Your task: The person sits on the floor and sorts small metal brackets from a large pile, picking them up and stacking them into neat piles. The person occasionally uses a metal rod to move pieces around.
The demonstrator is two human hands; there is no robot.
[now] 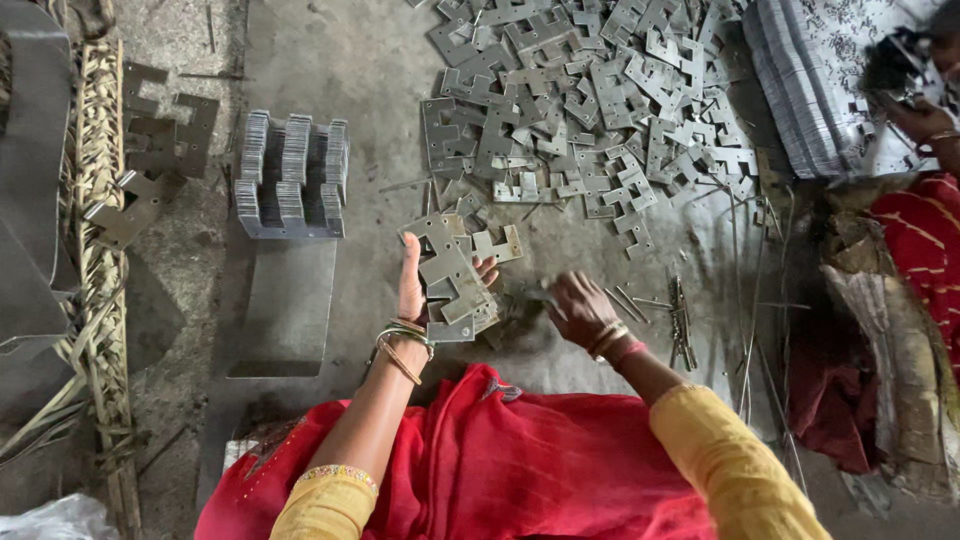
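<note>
the stack (pixel 455 280) of flat grey metal plates stands in the left hand (pixel 420 290), just in front of the red-draped lap. the plates are notched, roughly t-shaped, and sit on edge against the palm, their long axis running up and away from the person, tilted a little to the right. the thumb lies along the near left side and the fingertips curl round the far right edge, so the hand is clamped on the stack; bangles ring the wrist below it.

the right hand (pixel 580 308) is lower and to the right of the stack, apart from it, knuckles up over the grey floor (pixel 350 60). it is blurred, the fingers bent downward toward the ground beside some thin metal rods (pixel 678 320); whether they pinch anything i cannot tell. the stack lies to this hand's left and slightly beyond it, so the left hand has it and the right is the free one, nearer the loose stock.

beyond both hands a big heap (pixel 590 100) of the same plates spreads over the floor, its near edge close to the stack's top. to the left, well apart, a neat block (pixel 292 175) of plates stands on edge on a flat sheet (pixel 290 305). a woven mat (pixel 100 250) edges the far left. at far right another person's hand (pixel 920 120) shows, by a striped cloth (pixel 810 80).
</note>
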